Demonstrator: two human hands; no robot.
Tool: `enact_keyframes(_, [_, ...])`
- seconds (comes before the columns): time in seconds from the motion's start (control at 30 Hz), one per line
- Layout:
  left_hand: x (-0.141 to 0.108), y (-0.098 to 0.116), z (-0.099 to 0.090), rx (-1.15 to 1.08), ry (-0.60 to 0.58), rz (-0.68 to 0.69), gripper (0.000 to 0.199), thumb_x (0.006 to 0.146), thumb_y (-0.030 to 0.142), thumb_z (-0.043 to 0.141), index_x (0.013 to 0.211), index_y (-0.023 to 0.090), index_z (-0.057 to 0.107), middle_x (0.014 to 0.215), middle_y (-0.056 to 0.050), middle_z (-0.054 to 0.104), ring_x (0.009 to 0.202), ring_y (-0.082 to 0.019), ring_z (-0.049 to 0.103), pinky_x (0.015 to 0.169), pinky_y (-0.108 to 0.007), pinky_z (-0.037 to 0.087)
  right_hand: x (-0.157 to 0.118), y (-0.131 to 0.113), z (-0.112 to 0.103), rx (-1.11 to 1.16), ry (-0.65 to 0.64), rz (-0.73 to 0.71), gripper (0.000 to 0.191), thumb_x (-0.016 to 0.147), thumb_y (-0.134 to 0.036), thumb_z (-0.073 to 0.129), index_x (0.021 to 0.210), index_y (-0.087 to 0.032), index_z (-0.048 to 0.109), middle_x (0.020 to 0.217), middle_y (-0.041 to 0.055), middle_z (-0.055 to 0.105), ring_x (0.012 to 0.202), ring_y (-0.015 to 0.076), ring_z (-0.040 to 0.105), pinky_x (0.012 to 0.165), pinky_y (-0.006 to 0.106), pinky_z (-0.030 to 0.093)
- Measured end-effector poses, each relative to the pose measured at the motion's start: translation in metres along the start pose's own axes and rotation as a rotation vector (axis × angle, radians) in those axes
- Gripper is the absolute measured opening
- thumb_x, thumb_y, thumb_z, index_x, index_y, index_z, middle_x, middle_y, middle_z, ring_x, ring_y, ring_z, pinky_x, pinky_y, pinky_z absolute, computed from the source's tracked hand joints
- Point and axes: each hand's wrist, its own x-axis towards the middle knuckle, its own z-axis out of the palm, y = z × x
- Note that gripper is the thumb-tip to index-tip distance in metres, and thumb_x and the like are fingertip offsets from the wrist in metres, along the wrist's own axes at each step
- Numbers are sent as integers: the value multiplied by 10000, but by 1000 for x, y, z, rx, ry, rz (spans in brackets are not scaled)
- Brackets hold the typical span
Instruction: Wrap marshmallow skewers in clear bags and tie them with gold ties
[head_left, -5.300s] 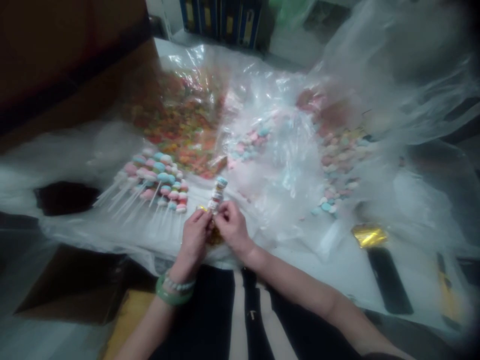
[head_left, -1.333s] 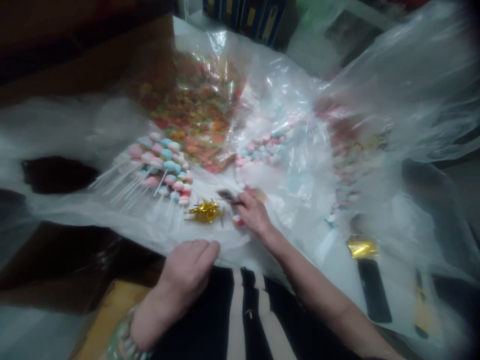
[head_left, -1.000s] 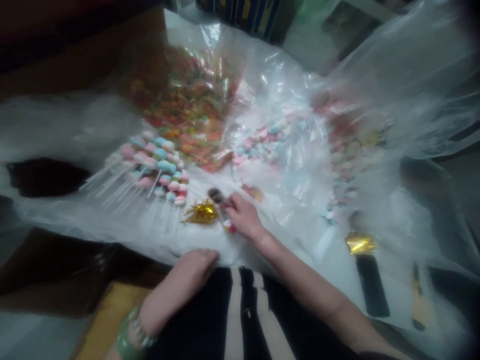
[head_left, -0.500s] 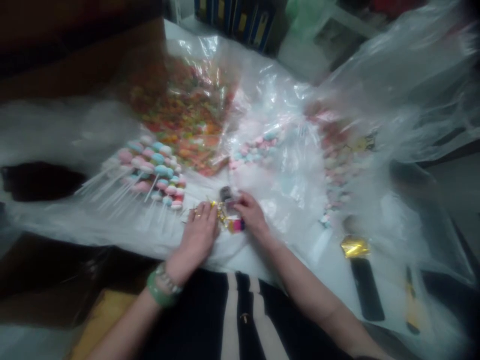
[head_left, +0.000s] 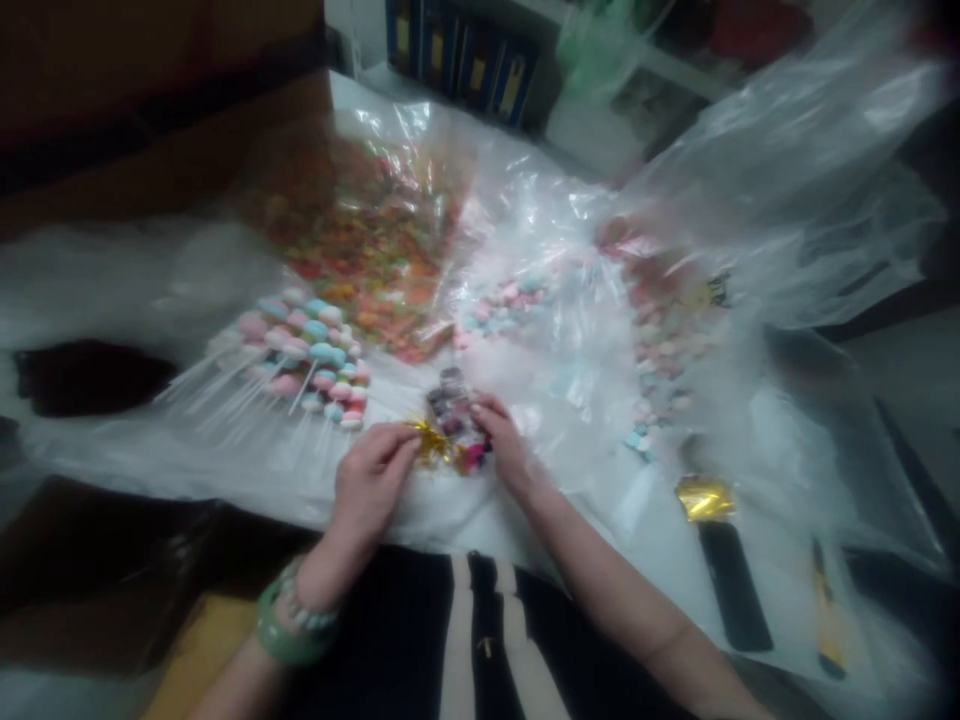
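At mid-frame, thumb and fingertips of the left hand [head_left: 375, 470] meet at the edge of a spiky tuft of shiny gold strips [head_left: 431, 443]; whether one is caught between them, I cannot tell. The right hand [head_left: 501, 440] grips a clear packet [head_left: 450, 402] with dark, rounded contents, just beside the tuft, a pink piece [head_left: 474, 457] below it. Strips this thin call for a fingertip pinch on a single end, and the crinkly film for light pressure. Left of centre lie puffy, pastel skewered sweets [head_left: 322, 352] on slim white sticks; above, glossy plastic covers small orange-green candies [head_left: 367, 270]
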Motion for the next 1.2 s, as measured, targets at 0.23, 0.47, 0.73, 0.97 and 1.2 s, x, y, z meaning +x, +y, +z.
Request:
enact_keyframes(0.23, [-4, 24, 13, -593, -205, -582, 411, 612, 458, 853, 847, 133, 763, 734, -52, 685, 621, -144, 603, 564, -246, 469, -28, -24, 34, 84, -170, 111, 226, 722, -401, 682, 661, -196, 610, 569, -38, 538, 548, 122, 469, 532, 242, 384])
enact_keyframes(0.47, [-14, 10, 7, -654, -60, -626, 481, 604, 478, 880, 897, 111, 778, 765, -75, 725, 670, -152, 639, 623, -249, 493, -42, -19, 49, -243, -160, -134, 150, 801, -310, 586, 742, -220, 691, 730, -2, 672, 736, 168, 596, 694, 282, 474])
enact_keyframes(0.73, [-2, 14, -3, -874, 226, -573, 398, 521, 409, 922, 737, 122, 750, 744, -70, 743, 723, -182, 687, 698, -287, 534, -45, -21, 75, 68, -226, 129, 171, 636, -314, 695, 649, -205, 564, 561, -65, 512, 532, 104, 465, 522, 224, 398])
enact_keyframes(0.97, [-3, 18, -13, -848, 83, -649, 432, 512, 358, 919, 821, 97, 767, 767, -88, 745, 731, -200, 678, 655, -294, 531, -37, -26, 79, 49, -260, 208, 280, 692, -424, 687, 604, -191, 559, 550, -34, 519, 494, 99, 424, 438, 220, 316])
enact_keyframes(1.2, [5, 10, -27, -831, 330, -536, 290, 489, 253, 897, 633, 131, 677, 624, 0, 652, 605, -106, 582, 602, -216, 473, -40, -34, 94, -47, -366, 149, 171, 697, -277, 638, 577, -198, 543, 507, -54, 507, 497, 94, 458, 497, 212, 371])
